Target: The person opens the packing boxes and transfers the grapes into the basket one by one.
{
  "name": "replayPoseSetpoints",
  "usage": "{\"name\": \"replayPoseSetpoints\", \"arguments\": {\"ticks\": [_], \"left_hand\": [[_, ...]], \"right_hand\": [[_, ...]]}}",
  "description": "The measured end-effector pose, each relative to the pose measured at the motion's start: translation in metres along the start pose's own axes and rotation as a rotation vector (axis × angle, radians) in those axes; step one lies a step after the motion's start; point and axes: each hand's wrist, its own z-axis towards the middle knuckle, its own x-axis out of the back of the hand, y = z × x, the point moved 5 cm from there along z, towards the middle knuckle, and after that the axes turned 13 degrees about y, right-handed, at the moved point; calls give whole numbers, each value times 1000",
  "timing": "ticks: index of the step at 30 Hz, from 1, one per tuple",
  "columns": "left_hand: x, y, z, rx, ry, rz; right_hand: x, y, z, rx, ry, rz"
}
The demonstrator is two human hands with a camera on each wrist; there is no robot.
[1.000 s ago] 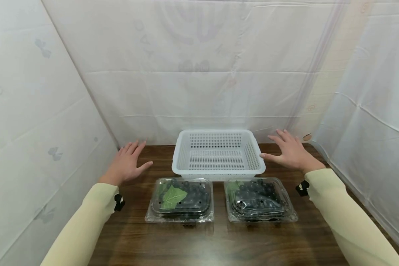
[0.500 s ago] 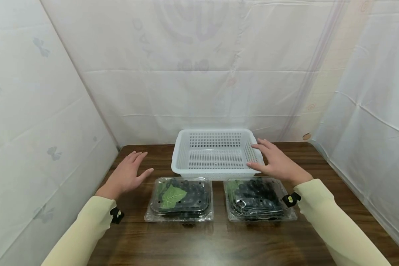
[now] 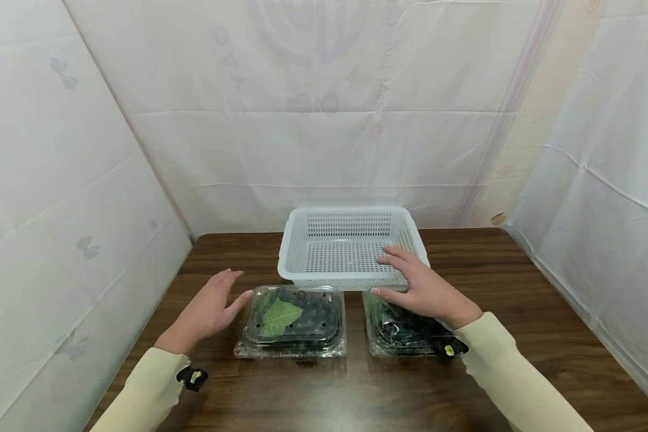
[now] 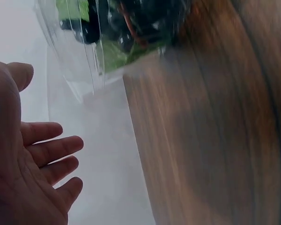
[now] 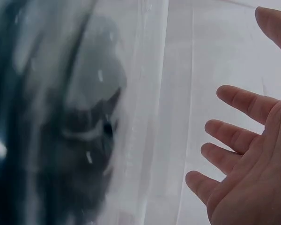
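Two clear plastic boxes of dark grapes lie side by side on the table. Beside the left grape box (image 3: pixel 302 321) is my left hand (image 3: pixel 207 312), fingers spread and holding nothing; its thumb tip comes close to the box's upper left corner. My right hand (image 3: pixel 423 288) hovers over the right grape box (image 3: pixel 396 333) and hides part of it, its fingers loosely extended with nothing in them. In the left wrist view, grapes (image 4: pixel 89 30) and green leaves show through the clear wall. The right wrist view has the box close up and blurred, apart from the fingers.
A white perforated plastic basket (image 3: pixel 351 277) stands behind the two boxes, near the back edge of the brown wooden table (image 3: pixel 324 396). White printed sheets (image 3: pixel 324 150) enclose the back and both sides.
My right hand has moved left and toward me, from beside the basket to above the right grape box. My left hand has come down nearer the left box. Boxes and basket stay put.
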Motion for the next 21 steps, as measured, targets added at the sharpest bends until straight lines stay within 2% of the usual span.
{"name": "replayPoseSetpoints", "arguments": {"ticks": [6,13,17,21], "left_hand": [[-3,4,-13,57,-18,-71],[-7,2,-28,161,5,-190],[-11,1,-33,206,12,-244],[-17,1,-38,251,-10,-292]], "right_hand": [[-14,-14,-7,0,0,56],[-32,-28,-15,-21,-46,108],[-40,-36,-16,22,-26,119],[-46,-43,-17,68,-1,130]]}}
